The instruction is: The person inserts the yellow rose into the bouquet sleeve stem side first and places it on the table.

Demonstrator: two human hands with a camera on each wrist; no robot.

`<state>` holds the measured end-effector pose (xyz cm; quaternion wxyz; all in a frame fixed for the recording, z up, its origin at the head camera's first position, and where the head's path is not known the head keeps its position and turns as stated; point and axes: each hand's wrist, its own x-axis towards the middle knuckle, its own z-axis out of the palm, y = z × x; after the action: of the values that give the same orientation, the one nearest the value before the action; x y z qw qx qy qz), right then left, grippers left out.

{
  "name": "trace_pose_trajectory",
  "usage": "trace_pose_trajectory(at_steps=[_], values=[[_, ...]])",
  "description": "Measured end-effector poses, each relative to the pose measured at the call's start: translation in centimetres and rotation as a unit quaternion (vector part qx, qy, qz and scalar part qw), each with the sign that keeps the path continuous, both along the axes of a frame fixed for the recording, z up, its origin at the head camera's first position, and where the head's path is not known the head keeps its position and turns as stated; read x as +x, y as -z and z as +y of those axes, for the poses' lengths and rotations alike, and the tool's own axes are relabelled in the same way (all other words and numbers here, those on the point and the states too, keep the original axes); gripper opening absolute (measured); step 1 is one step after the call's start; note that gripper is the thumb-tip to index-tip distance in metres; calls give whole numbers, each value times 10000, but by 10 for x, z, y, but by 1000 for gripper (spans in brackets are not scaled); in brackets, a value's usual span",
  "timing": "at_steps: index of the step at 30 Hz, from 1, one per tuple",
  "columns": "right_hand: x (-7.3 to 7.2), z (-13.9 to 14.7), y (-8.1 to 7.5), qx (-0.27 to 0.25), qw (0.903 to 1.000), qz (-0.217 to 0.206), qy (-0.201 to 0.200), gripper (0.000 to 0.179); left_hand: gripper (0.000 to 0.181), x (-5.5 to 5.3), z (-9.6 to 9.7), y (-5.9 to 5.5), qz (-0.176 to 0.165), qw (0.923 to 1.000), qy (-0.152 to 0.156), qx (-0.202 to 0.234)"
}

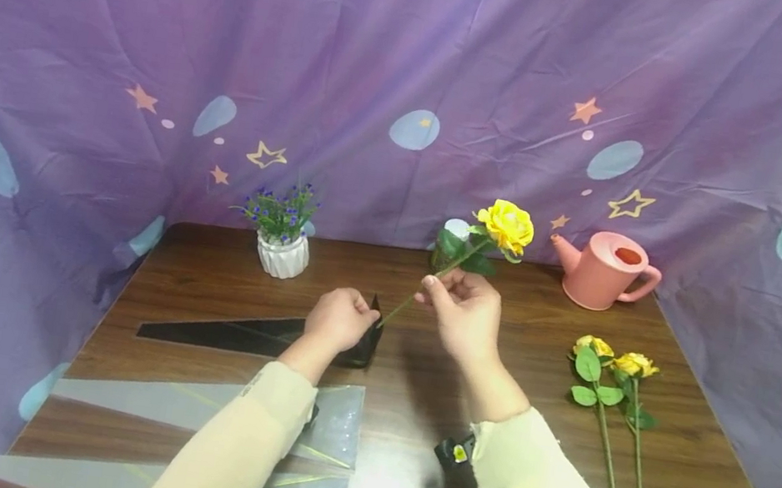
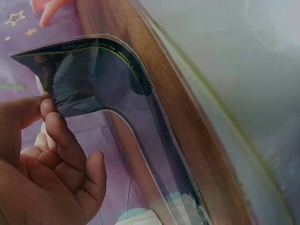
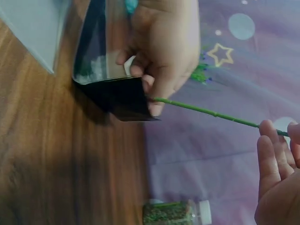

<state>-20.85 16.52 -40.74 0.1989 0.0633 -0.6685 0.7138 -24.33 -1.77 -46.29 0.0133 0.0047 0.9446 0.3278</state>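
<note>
My left hand [image 1: 342, 317] pinches the open-end edge of a dark, tapering plastic flower sleeve [image 1: 226, 335]; in the left wrist view that end of the sleeve [image 2: 77, 79] is lifted and bent up. Between thumb and fingers, my right hand [image 1: 464, 314] holds a yellow artificial rose [image 1: 507, 226] by its green stem, bloom up and tilted right. The stem [image 3: 201, 110] slants down to the sleeve's edge beside my left fingertips. Whether its tip is inside the sleeve is hidden behind those fingers.
Two yellow roses [image 1: 634, 364] lie at the right. Translucent sleeves [image 1: 335, 417] lie flat at front left. Along the back stand a white pot [image 1: 283, 256] with blue flowers, a white-lidded jar [image 3: 168, 213] and a pink watering can [image 1: 599, 275]. A purple curtain hangs behind.
</note>
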Motion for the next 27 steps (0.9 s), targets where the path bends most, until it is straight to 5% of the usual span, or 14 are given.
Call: trace_pose_trajectory(at_steps=[8,17,27], values=[[-6,-12,21,1155,9931,75,202,14,23,6,-2,-3,128,9994,-132,289],[-11,-17,35,1301,9901,182,497,12,19,8,3,-12,428,9946,-139,937],[-15,-20,42,1231,9903,123,633,57,18,9,6,-21,684,9897,-151,1249]])
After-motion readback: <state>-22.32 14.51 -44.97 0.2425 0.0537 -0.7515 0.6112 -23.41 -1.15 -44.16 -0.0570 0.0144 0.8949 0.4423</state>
